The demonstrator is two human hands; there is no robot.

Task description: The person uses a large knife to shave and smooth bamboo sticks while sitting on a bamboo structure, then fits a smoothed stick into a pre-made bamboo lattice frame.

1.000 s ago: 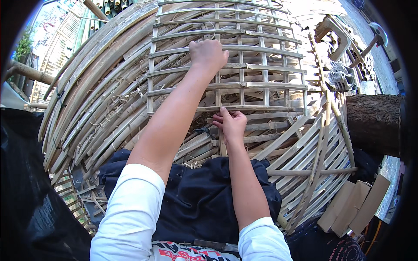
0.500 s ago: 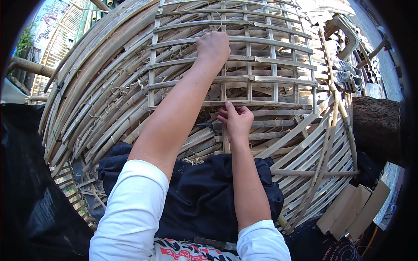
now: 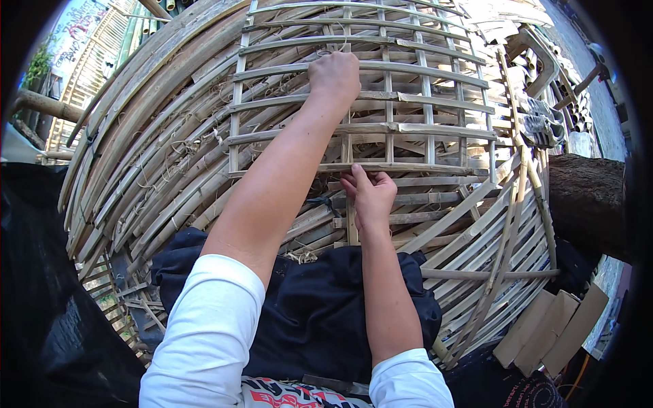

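A lattice of split bamboo strips (image 3: 435, 128) lies before me, its crosswise strips woven with lengthwise ones. My left hand (image 3: 335, 76) is closed in a fist at its upper middle, over a lengthwise bamboo strip (image 3: 347, 144). That strip runs down past the lattice's near edge; its lower end (image 3: 352, 234) sticks out below. At the near edge my right hand (image 3: 374, 196) pinches where this strip meets the nearest crosswise strip, thumb on top and fingers curled beneath. The left fingers are mostly hidden behind the fist. A thin curled sliver (image 3: 342, 35) shows just above it.
Curved bamboo slats (image 3: 156, 146) are piled beneath and to the left. Black cloth (image 3: 313, 309) covers my lap. At the right stand a slatted bamboo frame (image 3: 500, 272), a log (image 3: 585, 197) and cardboard pieces (image 3: 551, 333). Black sheeting (image 3: 47, 285) hangs at the left.
The whole view has shifted slightly, with the lattice and hands a little lower in it. Both hands keep their places on the lattice.
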